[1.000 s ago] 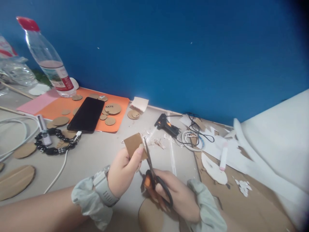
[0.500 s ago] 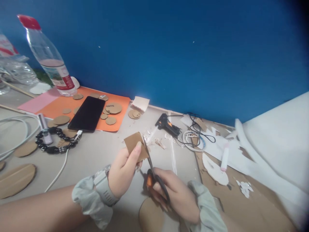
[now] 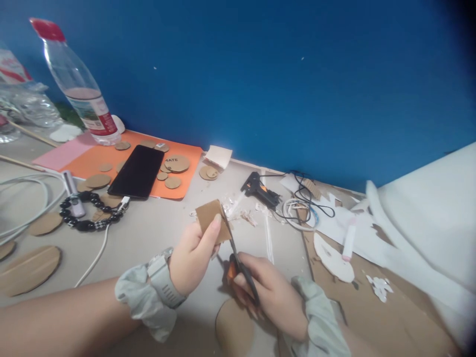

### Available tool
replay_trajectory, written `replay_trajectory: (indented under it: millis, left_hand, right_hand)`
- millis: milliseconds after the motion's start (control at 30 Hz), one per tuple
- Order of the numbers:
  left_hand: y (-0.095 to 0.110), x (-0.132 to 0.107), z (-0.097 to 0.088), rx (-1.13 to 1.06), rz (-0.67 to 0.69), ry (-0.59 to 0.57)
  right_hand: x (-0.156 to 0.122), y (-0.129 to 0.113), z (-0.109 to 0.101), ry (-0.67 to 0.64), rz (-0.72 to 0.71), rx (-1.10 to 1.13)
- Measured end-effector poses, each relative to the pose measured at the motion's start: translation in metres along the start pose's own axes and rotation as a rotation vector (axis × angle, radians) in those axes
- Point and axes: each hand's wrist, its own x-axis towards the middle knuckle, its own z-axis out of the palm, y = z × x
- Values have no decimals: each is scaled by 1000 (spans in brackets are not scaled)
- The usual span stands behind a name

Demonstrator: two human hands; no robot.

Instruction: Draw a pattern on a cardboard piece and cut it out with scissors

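Observation:
My left hand [image 3: 194, 255] pinches a small square of brown cardboard [image 3: 208, 215], thumb on top and fingers beneath. In my right hand [image 3: 266, 287] is a pair of scissors [image 3: 243, 270] with black and orange handles. The scissor blades lie along the right edge of the cardboard piece and look nearly closed; whether they bite into it is hard to make out. Below the hands a round cardboard disc [image 3: 233, 329] lies on the table, partly cut off by the frame's lower edge.
A black glue gun [image 3: 260, 191] with its coiled cable lies beyond my hands. To the left are a black phone [image 3: 137, 171], a bead bracelet [image 3: 85, 225], several cardboard discs and a water bottle [image 3: 89, 109]. Cardboard, white paper scraps and a pink-white marker [image 3: 348, 240] lie right.
The scissor handles have drawn closer together, so the blades have closed along the cardboard's edge. The whole view has shifted slightly; both hands keep their holds.

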Motion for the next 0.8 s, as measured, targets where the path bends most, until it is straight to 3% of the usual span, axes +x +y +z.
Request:
replay_trajectory:
  millis: [800]
  left_hand:
    - [3, -3, 2, 60, -7, -74]
  right_hand:
    - [1, 1, 4, 55, -2, -8]
